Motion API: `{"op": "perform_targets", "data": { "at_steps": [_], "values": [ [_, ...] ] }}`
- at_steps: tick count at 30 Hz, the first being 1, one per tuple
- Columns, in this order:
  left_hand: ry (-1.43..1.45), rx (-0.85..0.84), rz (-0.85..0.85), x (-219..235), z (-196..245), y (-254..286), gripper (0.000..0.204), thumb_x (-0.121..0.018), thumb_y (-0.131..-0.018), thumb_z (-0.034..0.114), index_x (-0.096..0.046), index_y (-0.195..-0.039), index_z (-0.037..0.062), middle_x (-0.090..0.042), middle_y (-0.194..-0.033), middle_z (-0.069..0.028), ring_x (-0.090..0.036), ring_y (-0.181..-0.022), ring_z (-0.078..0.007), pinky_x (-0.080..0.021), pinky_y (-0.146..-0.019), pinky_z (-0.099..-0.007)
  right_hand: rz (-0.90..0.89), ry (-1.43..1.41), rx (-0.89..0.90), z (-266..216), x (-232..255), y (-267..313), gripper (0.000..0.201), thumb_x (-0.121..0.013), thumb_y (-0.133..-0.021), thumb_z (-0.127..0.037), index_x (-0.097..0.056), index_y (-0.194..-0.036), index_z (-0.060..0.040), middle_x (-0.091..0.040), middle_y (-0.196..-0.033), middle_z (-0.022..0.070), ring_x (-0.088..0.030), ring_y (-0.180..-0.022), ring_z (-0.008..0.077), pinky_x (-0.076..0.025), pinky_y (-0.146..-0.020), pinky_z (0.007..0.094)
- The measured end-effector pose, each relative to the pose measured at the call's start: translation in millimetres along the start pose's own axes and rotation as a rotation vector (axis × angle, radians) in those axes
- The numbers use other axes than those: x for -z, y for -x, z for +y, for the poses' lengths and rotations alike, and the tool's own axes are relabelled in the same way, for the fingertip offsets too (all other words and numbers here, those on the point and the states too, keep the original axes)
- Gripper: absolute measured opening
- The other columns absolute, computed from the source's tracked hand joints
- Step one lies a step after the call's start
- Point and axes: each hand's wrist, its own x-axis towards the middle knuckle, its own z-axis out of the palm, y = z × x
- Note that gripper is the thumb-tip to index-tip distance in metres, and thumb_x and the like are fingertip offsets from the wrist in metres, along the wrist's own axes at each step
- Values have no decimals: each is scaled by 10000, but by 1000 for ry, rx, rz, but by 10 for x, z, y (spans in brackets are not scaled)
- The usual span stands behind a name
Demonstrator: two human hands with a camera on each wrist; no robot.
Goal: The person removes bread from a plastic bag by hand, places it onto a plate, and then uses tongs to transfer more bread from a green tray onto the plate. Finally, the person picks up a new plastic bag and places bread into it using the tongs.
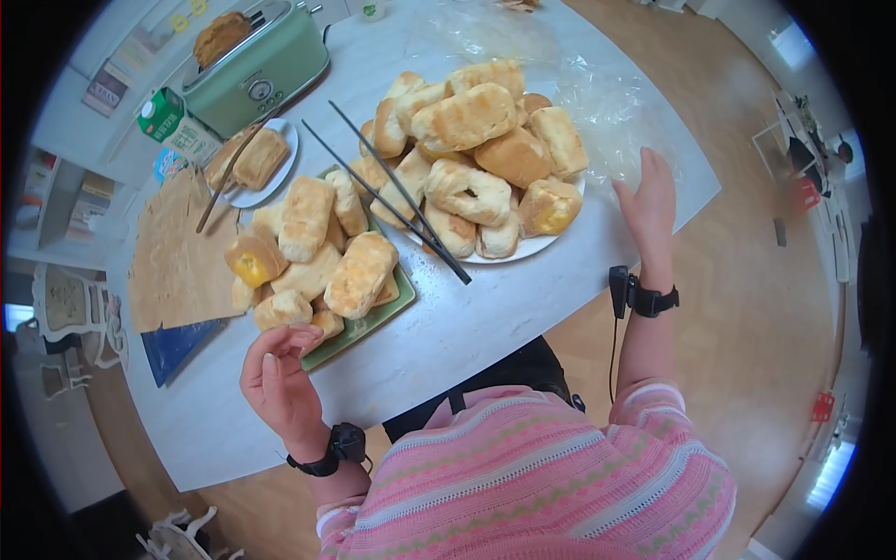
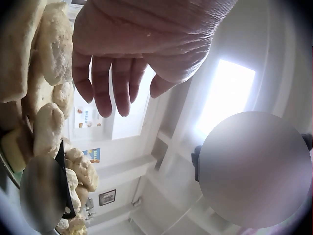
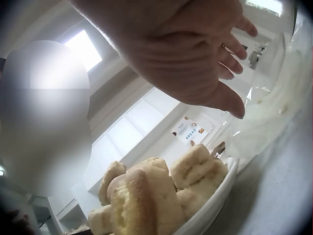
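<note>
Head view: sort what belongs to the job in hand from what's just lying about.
Probably the job:
left hand, beside the green tray
right hand, beside the clear plastic
piled bread
large white plate
black tongs

Probably just lying about:
toaster
carton
brown paper bag

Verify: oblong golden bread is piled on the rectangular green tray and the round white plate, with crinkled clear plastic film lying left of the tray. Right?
Film position is wrong: it lies right of and beyond the plate; a flat brown paper sheet lies left of the tray. See the head view. Bread on both is correct.
</note>
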Motion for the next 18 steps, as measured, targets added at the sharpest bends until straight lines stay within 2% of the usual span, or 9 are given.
{"op": "perform_targets", "data": {
  "at_steps": [2,5,7,8,10,11,13,14,18],
  "values": [
    [0,6,-11,-32,-14,-28,337,-495,-962,199,-579,-1111,-91,-653,-912,-178,-634,-924,-315,-511,-866,-431,-49,21,14,76,-54,38,385,-698,-775,-115,-629,-1134,8,-650,-1123,142,-538,-1158,362,-439,-962,417],
    [-15,20,-11,-80,-19,-58,324,-490,-965,188,-585,-1100,-90,-654,-912,-173,-634,-920,-307,-512,-865,-430,-146,133,13,80,-65,30,308,-675,-789,-103,-667,-1087,-25,-680,-1041,112,-595,-1080,332,-480,-874,406],
    [-20,35,-10,-93,-18,-66,311,-486,-967,177,-588,-1095,-88,-654,-909,-170,-634,-917,-302,-512,-868,-430,-147,12,-218,3,-15,0,197,-651,-823,-101,-703,-1006,-52,-702,-957,101,-654,-940,300,-508,-765,402],
    [-23,34,-10,-88,-27,-63,311,-486,-967,177,-588,-1095,-88,-654,-909,-170,-634,-917,-302,-512,-868,-430,-147,9,-218,-42,23,-15,197,-651,-823,-101,-703,-1006,-52,-702,-957,101,-654,-940,300,-508,-765,402],
    [-51,67,7,-76,-52,-51,330,-477,-978,225,-586,-1103,-61,-637,-886,-152,-626,-904,-295,-486,-880,-421,87,25,-274,-134,127,-46,148,-627,-865,-115,-720,-972,-73,-714,-919,91,-680,-841,274,-525,-709,374],
    [-52,65,11,-88,-53,-49,330,-477,-978,225,-586,-1103,-61,-637,-886,-152,-626,-904,-295,-486,-880,-421,87,22,-271,-177,183,-66,148,-627,-865,-115,-720,-972,-73,-714,-919,91,-680,-841,274,-525,-709,374],
    [-41,85,3,-132,-55,-48,320,-485,-977,216,-588,-1103,-59,-642,-884,-151,-630,-891,-295,-494,-871,-425,262,-87,-182,-280,305,-87,150,-631,-876,-89,-717,-996,-60,-714,-970,100,-683,-867,274,-530,-730,340],
    [-43,84,8,-149,-56,-49,320,-485,-977,216,-588,-1103,-59,-642,-884,-151,-630,-891,-295,-494,-871,-425,261,-91,-179,-358,371,-89,150,-631,-876,-89,-717,-996,-60,-714,-970,100,-683,-867,274,-530,-730,340],
    [0,152,-97,-313,-44,-79,333,-530,-957,210,-588,-1122,-74,-667,-943,-186,-647,-951,-308,-503,-889,-419,338,-194,42,-788,681,-62,167,-644,-841,5,-704,-995,-18,-708,-975,124,-683,-893,282,-538,-778,333]
  ]
}}
